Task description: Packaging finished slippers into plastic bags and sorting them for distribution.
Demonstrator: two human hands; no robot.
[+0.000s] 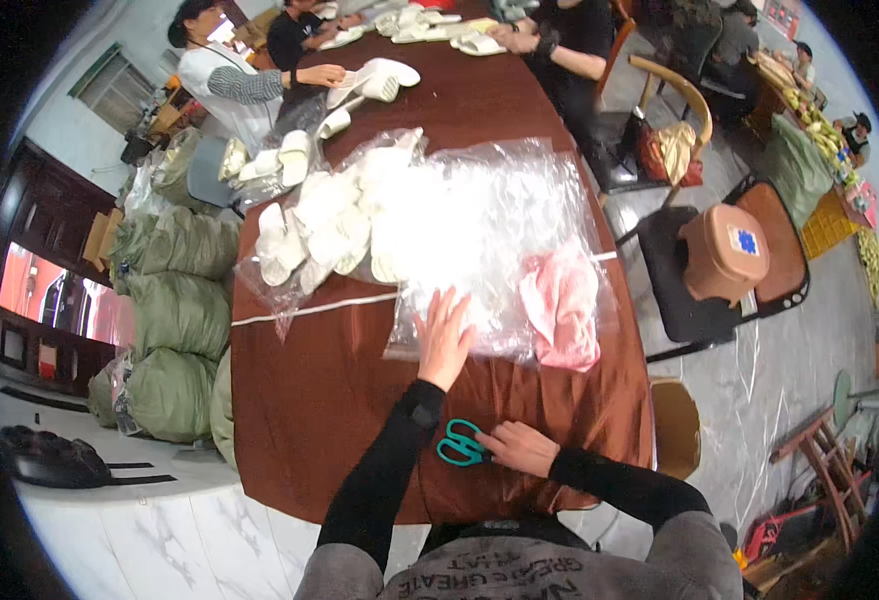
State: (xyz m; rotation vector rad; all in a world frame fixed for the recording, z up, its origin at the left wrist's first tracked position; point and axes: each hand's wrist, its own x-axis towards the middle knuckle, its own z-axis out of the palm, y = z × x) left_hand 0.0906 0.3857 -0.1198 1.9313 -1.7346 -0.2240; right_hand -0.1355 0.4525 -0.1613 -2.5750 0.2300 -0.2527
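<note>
- White slippers (334, 215) lie heaped, far left.
- The left hand (445, 338), fingers spread, rests on clear plastic (504, 225).
- Teal-handled scissors (462, 445) lie near, at the right hand (521, 448) (pinched or not, one cannot tell).
- Pink cloth (563, 310) lies right.

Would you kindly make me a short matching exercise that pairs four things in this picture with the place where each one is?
Things:
1. Teal-handled scissors
2. Pink cloth
3. Lidded bin
4. Green sacks

Places:
A. On a chair
B. Stacked to the left of the table
C. By the fingers of the right hand
D. On the clear plastic

Right pairs: 1-C, 2-D, 3-A, 4-B.
</note>
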